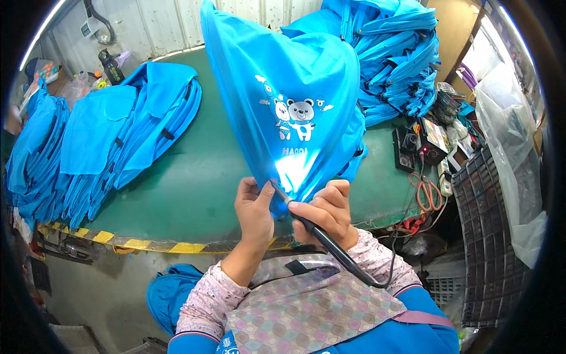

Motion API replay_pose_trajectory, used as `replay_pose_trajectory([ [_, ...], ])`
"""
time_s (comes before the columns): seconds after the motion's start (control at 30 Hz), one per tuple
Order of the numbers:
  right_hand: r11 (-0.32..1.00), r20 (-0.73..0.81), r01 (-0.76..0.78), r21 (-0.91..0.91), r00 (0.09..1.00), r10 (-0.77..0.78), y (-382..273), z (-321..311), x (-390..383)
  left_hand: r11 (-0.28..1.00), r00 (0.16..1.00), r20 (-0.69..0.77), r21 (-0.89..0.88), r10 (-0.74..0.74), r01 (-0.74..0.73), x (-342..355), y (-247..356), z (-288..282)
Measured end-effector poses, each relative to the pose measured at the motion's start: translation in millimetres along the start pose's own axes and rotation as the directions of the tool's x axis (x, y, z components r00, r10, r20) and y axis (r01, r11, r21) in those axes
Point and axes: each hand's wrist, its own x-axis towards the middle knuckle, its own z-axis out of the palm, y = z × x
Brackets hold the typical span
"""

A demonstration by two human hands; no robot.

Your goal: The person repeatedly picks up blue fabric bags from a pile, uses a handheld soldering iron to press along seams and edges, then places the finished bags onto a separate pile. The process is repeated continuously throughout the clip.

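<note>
My left hand (254, 206) pinches the lower edge of a blue fabric canopy (295, 65) between thumb and fingers. The canopy has a curved rim and a white and grey print of bears. In my right hand (327, 212) is a black-handled, corded pen-like tool (333, 248), which looks like a soldering iron. Its slim metal end points up and left, reaching the fabric beside my left thumb. A bright white light glares on the cloth just above, and the exact tip is hard to make out.
Stacked blue canopies (88, 135) lie on the green table (194, 177) at left, with another pile (395, 53) at back right. A black power box (433, 141), orange-handled scissors (428, 193) and cords crowd the right edge. A dark grid panel (489, 230) stands beyond.
</note>
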Motion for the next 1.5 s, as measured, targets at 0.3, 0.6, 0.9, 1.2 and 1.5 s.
replay_pose_trajectory([
  [0.3,0.999,0.028,0.031,-0.023,0.999,-0.03,6.3,8.2,0.6,0.993,1.0,-0.001,0.114,0.027,-0.027,-0.6,-1.6,2.1],
  [0.6,0.873,-0.104,-0.387,0.298,0.896,0.433,8.2,-6.9,7.8,0.979,0.993,0.012,0.165,0.119,-0.119,-5.4,4.9,16.5],
  [0.9,0.579,-0.46,-0.791,0.199,0.446,0.767,164.0,19.7,-56.7,0.698,0.935,0.296,0.627,0.196,-0.345,5.4,61.6,63.0],
  [1.2,0.925,-0.442,-0.139,0.354,0.847,0.297,182.0,16.2,92.0,-0.192,0.421,0.755,0.572,0.503,-0.797,169.1,20.2,171.3],
  [1.5,0.882,-0.462,-0.454,0.122,0.761,0.456,219.2,-42.3,-37.5,-0.143,0.22,0.963,0.242,0.153,-0.96,380.7,-48.0,401.8],
])
